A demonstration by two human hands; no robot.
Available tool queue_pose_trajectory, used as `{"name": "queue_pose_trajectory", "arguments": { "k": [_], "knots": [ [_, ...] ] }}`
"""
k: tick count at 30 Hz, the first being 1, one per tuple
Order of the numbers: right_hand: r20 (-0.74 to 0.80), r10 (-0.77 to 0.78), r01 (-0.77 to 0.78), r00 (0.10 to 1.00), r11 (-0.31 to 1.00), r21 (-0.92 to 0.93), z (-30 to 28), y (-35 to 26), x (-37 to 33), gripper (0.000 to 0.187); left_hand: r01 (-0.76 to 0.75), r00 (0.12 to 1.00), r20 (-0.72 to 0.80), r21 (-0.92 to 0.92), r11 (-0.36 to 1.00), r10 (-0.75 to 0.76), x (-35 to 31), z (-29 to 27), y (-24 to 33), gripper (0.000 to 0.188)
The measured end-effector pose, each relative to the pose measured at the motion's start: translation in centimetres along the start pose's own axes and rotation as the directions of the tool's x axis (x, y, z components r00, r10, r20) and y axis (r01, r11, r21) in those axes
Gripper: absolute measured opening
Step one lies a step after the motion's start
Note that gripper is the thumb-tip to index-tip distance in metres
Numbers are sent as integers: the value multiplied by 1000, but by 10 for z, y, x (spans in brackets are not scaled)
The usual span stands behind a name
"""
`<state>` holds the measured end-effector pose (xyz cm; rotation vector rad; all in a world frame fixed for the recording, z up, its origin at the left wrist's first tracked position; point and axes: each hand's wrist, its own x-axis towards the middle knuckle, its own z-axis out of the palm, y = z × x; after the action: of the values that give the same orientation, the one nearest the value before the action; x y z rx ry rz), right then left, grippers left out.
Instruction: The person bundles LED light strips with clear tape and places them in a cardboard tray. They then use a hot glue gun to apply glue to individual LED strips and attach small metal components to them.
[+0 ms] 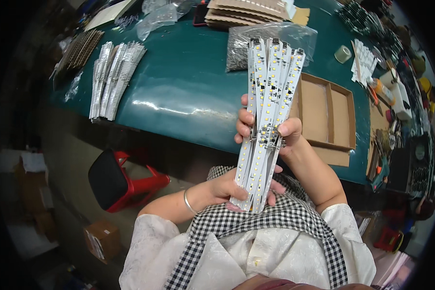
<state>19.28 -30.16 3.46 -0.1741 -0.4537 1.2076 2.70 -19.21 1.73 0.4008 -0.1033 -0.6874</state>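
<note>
A bundle of long white LED circuit strips (270, 92), dotted with small yellow chips, is held upright in front of my apron. My left hand (229, 187) grips its lower end, thumb across the front and some fingertips showing at the right side. Higher up, around the middle, my right hand (290, 133) is closed round the bundle, with fingers showing at its left edge and the thumb on the right. The strips fan out slightly at the top, where dark connectors sit. More strips (115, 79) lie stacked at the left of the green table.
The green table (179, 92) carries a clear bag of small parts (239, 46), cardboard dividers (249, 9) and an open cardboard tray (340, 116). A tape roll (342, 54) and tools (381, 176) sit at the right. A red stool with a black seat (108, 181) stands left.
</note>
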Motion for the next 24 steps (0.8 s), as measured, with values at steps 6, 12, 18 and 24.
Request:
{"name": "queue_pose_trajectory", "arguments": {
  "k": [6, 12, 18, 24],
  "knots": [
    [-70, -63, 60, 996, 997, -44, 11, -5, -20, 95, 29, 998, -66, 121, 992, -21, 4, 14, 1, 75],
    [-121, -126, 119, 985, 991, -69, 13, 2, -45, 105, -23, 1000, -9, 97, 995, 24, 10, 12, -1, 69],
    [-416, -67, -54, 907, 961, -272, 24, 22, -80, 96, -35, 999, -28, 88, 996, 37, 15, 9, -3, 58],
    [-533, -9, -142, 846, 960, -241, 43, 22, -71, 82, -14, 995, -100, 173, 985, 32, 20, 11, 7, 51]
  ]
}}
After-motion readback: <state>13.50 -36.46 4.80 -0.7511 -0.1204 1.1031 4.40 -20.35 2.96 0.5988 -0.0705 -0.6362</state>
